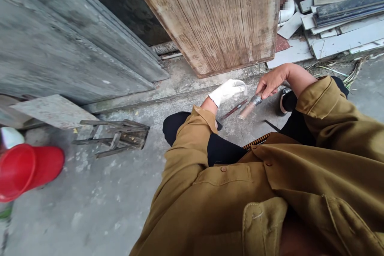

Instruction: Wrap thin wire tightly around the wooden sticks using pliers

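While right hand point(272, 81) clamps wire-wrapped handle point(249, 109), gloved left hand point(228, 91) curls fingers; cannot tell if gripping.

Concrete floor point(105, 204), weathered grey panelling point(75, 44) — perhaps a door — wooden stool point(132, 131), red bucket point(49, 165), stacked boards point(351, 34)

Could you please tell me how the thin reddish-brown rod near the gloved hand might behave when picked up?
The rod would probably stay stiff, as it looks straight. Being slim, it is likely light. Its cross-section is too small to judge rolling.
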Demonstrator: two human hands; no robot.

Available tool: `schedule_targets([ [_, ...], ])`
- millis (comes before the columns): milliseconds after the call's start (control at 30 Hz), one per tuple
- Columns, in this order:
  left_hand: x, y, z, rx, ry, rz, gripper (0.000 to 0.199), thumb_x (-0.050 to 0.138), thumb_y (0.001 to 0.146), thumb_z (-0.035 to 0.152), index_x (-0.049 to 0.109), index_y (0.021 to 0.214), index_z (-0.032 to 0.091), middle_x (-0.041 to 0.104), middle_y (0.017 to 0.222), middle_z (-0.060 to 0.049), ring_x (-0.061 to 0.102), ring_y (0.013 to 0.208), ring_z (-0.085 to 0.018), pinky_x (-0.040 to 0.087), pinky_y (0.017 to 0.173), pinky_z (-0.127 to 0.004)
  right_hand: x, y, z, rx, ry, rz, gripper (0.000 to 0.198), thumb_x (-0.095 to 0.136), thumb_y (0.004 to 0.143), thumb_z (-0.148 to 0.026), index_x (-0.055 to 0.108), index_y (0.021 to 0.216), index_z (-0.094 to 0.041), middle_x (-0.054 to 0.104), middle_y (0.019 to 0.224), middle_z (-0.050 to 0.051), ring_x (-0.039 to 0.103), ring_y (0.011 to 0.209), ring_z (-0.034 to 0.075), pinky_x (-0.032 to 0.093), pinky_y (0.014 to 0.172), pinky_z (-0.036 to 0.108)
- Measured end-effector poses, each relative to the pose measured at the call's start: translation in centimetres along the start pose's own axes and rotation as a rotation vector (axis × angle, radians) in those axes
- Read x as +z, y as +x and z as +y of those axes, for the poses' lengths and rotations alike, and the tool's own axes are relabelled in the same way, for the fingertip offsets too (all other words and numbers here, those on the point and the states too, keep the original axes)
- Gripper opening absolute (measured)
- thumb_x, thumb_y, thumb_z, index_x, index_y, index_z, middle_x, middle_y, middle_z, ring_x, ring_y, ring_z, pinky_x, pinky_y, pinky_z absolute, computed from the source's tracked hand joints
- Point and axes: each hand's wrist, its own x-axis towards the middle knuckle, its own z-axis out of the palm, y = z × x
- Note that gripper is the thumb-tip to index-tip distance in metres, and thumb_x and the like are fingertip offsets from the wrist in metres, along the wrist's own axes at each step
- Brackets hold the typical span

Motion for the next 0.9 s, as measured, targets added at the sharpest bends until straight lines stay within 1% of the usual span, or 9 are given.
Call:
schedule_targets([
  [67, 0.5, 0.4, -0.4, 0.009, -0.108, 0.113, 0.029, 0.080, 0.084, 0.037, 0.063, 0.076, 0.015, 0.057, 0.062, 0.003, 0.044, 0.049, -0.005, 0.037, 0.050, -0.021, -0.2, -0.7, 0.0, -0.190, 0.074, 0.103, 0.062, 0.073, 0.084, -0.079, 0.065, 0.085, -0.017, 0.056, 0.071, -0.002, 0.050, 0.064, 0.011, 0.042, 0.065, 0.026],
  [167, 1.5, 0.7, -0.4, 0.017, -0.278, 0.213, 0.031, 0.066, 0.097, 0.041, 0.058, 0.077, 0.018, 0.046, 0.053, 0.006, 0.041, 0.046, -0.007, 0.042, 0.053, -0.023, -0.4, -1.4, 0.1, -0.404, 0.245, 0.315, 0.065, 0.072, 0.084, -0.081, 0.057, 0.080, -0.018, 0.052, 0.069, -0.003, 0.045, 0.060, 0.008, 0.039, 0.061, 0.025],
  [267, 2.4, 0.5, 0.2, 0.019, -0.411, 0.242, 0.043, 0.047, 0.108, 0.050, 0.058, 0.079, 0.019, 0.041, 0.050, 0.006, 0.038, 0.043, -0.008, 0.050, 0.059, -0.027, -0.1, -1.5, 0.0, -0.488, 0.385, 0.443, 0.061, 0.076, 0.085, -0.075, 0.056, 0.083, -0.018, 0.052, 0.069, -0.003, 0.045, 0.058, 0.008, 0.038, 0.060, 0.024],
  [333, 2.8, 0.2, 0.8, 0.028, -0.441, 0.304, 0.050, 0.047, 0.106, 0.061, 0.061, 0.085, 0.018, 0.043, 0.052, 0.007, 0.037, 0.043, -0.008, 0.050, 0.059, -0.027, 0.3, -1.3, -0.1, -0.510, 0.479, 0.496, 0.060, 0.078, 0.085, -0.073, 0.054, 0.085, -0.018, 0.050, 0.068, -0.004, 0.044, 0.057, 0.007, 0.037, 0.057, 0.024],
  [467, 2.7, -0.1, 0.9, 0.053, -0.473, 0.389, 0.058, 0.048, 0.103, 0.072, 0.068, 0.099, 0.018, 0.047, 0.055, 0.006, 0.036, 0.044, -0.007, 0.047, 0.056, -0.025, 0.6, -0.9, -0.5, -0.442, 0.628, 0.614, 0.061, 0.078, 0.084, -0.075, 0.050, 0.089, -0.021, 0.048, 0.067, -0.005, 0.042, 0.056, 0.008, 0.033, 0.055, 0.024],
  [567, 2.3, 0.1, 0.1, 0.069, -0.489, 0.427, 0.054, 0.045, 0.105, 0.067, 0.068, 0.097, 0.018, 0.049, 0.058, 0.005, 0.038, 0.044, -0.006, 0.046, 0.056, -0.025, 0.4, -0.9, -0.7, -0.346, 0.632, 0.704, 0.061, 0.073, 0.086, -0.077, 0.046, 0.086, -0.022, 0.047, 0.066, -0.005, 0.042, 0.055, 0.009, 0.032, 0.055, 0.025],
  [667, 1.9, 0.2, -0.6, 0.128, -0.423, 0.401, 0.039, 0.056, 0.104, 0.055, 0.067, 0.097, 0.018, 0.047, 0.060, 0.007, 0.035, 0.045, -0.005, 0.043, 0.055, -0.023, 0.3, -0.8, -0.8, -0.276, 0.594, 0.796, 0.062, 0.071, 0.085, -0.079, 0.044, 0.082, -0.023, 0.046, 0.064, -0.004, 0.042, 0.055, 0.011, 0.033, 0.055, 0.027],
  [767, 1.6, -0.1, -0.8, 0.159, -0.269, 0.319, 0.025, 0.065, 0.098, 0.042, 0.068, 0.094, 0.018, 0.045, 0.059, 0.007, 0.036, 0.047, -0.006, 0.035, 0.050, -0.021, 0.2, -0.4, -0.6, -0.205, 0.501, 0.856, 0.061, 0.067, 0.087, -0.080, 0.048, 0.081, -0.023, 0.048, 0.063, -0.002, 0.042, 0.056, 0.013, 0.035, 0.057, 0.029],
  [900, 1.4, -0.1, -0.5, 0.151, 0.062, 0.283, 0.023, 0.059, 0.098, 0.034, 0.072, 0.095, 0.015, 0.049, 0.057, 0.005, 0.039, 0.050, -0.008, 0.031, 0.052, -0.023, 0.1, 0.9, -0.5, -0.031, 0.283, 0.918, 0.057, 0.059, 0.095, -0.077, 0.063, 0.090, -0.021, 0.057, 0.067, 0.004, 0.049, 0.063, 0.017, 0.039, 0.060, 0.031],
])
